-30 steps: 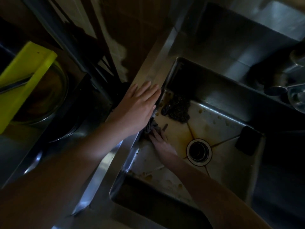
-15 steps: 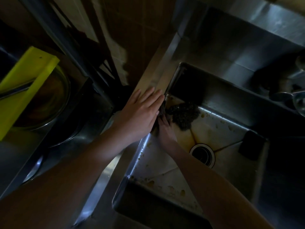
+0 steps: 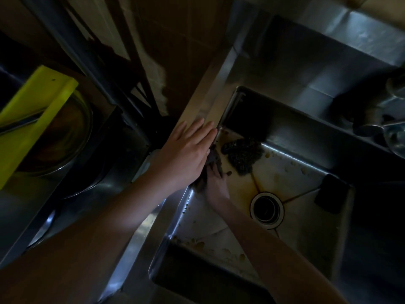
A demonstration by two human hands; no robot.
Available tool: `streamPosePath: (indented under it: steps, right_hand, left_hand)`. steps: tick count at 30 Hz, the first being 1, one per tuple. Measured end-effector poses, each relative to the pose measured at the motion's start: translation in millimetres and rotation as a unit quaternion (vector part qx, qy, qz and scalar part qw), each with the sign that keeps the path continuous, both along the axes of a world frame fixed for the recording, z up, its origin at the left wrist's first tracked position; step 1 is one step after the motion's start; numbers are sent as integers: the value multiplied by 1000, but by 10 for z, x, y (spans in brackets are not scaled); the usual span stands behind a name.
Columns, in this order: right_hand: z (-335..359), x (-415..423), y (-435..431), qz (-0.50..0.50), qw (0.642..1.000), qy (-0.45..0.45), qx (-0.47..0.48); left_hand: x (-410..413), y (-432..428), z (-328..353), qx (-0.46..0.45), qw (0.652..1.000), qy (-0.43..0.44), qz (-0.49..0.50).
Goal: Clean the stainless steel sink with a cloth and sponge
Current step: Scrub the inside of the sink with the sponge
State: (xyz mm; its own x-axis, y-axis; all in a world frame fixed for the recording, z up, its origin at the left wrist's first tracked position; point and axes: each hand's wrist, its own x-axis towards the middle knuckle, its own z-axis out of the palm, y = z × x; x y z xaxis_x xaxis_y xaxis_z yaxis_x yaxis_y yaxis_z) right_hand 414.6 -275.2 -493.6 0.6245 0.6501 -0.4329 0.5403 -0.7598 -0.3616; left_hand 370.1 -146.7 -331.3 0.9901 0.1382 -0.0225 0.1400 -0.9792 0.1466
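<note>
The stainless steel sink point(image 3: 291, 137) fills the right half, its floor streaked with brown stains around the round drain point(image 3: 266, 209). My left hand point(image 3: 186, 154) lies flat on the sink's left rim, fingers spread. Just below it, my right hand point(image 3: 215, 182) presses a dark cloth point(image 3: 211, 159) against the sink's left inner wall; the left hand partly hides it. A dark wire scourer point(image 3: 242, 153) lies on the sink floor at the far left corner. A dark sponge point(image 3: 332, 194) rests on the floor at the right.
A yellow-green board point(image 3: 32, 119) leans over a round metal bowl point(image 3: 72, 137) on the left counter. Metal cookware point(image 3: 392, 128) stands beyond the sink's far right rim. Brown crumbs dot the sink floor near its front wall.
My right hand slid the cloth along the left wall from nearer me toward the far corner. The view shifted slightly. My left hand stayed on the rim.
</note>
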Motion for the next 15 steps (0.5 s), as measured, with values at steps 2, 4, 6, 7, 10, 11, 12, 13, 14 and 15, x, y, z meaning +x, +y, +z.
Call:
streamPosePath:
  steps: [2,4,6,7,10,11,12,13,14,15]
  right_hand:
    - [-5,179,212,-44,999,-6,4]
    - [8,352,353,-87,996,-4,5]
    - [-10,516,459,-140,990,4,21]
    - [-34,589,502,-168,985,6,30]
    - [-233,771,614,-210,977,-2,32]
    - [-310,811,652,-211,977,-9,21]
    - [-395,835,684,-210,978,-15,7]
    - [-476,849,713,-208,978,-17,-8]
    - [-555,862,724,-206,978,-18,-26]
    - [-615,876,717,-201,979,-19,-41]
  left_hand:
    - [6,-9,3,-2,1000,-2,-2]
    - [7,-15,-3,0,1000,-8,-1]
    - [9,-12,-17,-1,1000,-15,1]
    - [9,-11,-25,1,1000,-16,1]
    - [12,-3,-49,8,1000,-20,0]
    - [12,-2,-54,9,1000,-21,0]
    - [12,0,-59,10,1000,-24,-1]
    - [13,2,-63,11,1000,-25,0]
    - [13,4,-64,11,1000,-27,0]
    - [15,4,-64,10,1000,-27,1]
